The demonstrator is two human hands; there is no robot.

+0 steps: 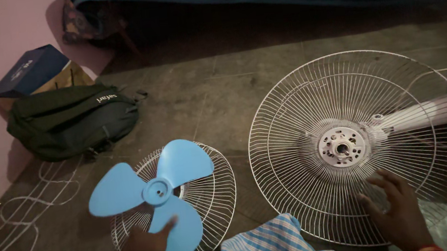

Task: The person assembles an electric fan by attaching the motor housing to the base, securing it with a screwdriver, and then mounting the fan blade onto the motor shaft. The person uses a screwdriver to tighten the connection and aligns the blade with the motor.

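The left hand (pixel 147 248) pinches the lower blade of a blue three-blade fan propeller (pixel 155 196), held above a small white wire guard (pixel 215 190) lying on the stone floor (pixel 214 88). The right hand (pixel 397 211) rests with fingers spread loose on the large white rear guard (pixel 291 135) around the motor hub (pixel 341 147), gripping nothing.

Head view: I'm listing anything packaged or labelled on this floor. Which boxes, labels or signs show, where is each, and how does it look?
Dark blue box: top left by the pink wall, flat and rectangular, small pale marking on its lid.
Brown cardboard packaging: beneath the blue box, tan, mostly hidden.
Label on the backpack: small pale lettering on the dark green backpack.
No signs or screens show.
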